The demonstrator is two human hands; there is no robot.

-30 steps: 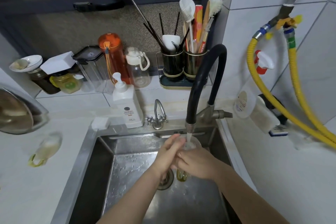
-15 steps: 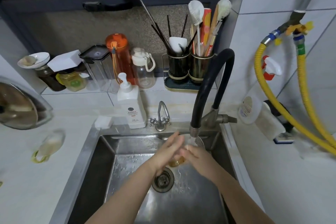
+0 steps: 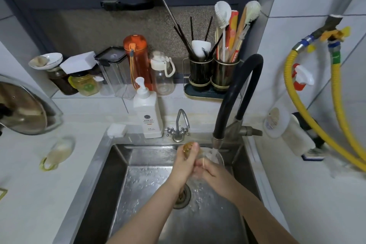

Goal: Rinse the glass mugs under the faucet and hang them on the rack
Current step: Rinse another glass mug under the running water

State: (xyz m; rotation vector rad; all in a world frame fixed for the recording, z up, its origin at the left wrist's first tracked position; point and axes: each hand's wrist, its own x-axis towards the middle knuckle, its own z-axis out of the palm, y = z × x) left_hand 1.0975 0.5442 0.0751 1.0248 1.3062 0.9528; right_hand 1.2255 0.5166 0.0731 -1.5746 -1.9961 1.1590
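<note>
Left hand [image 3: 185, 161] fingers curled round amber handle of glass mug [image 3: 213, 156]; right hand [image 3: 210, 172] grips its body; faucet [image 3: 216, 140] stream just beyond fingertips

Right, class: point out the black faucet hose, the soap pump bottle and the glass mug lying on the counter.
black faucet hose [image 3: 227, 105], head view, on its front curve.
soap pump bottle [image 3: 147, 114], head view, on its body.
glass mug [image 3: 59, 150], head view, on its side.

Two bare forearms; left hand [image 3: 185, 161] and right hand [image 3: 211, 172] ungloved; no sleeves, rings or watch visible.
</note>
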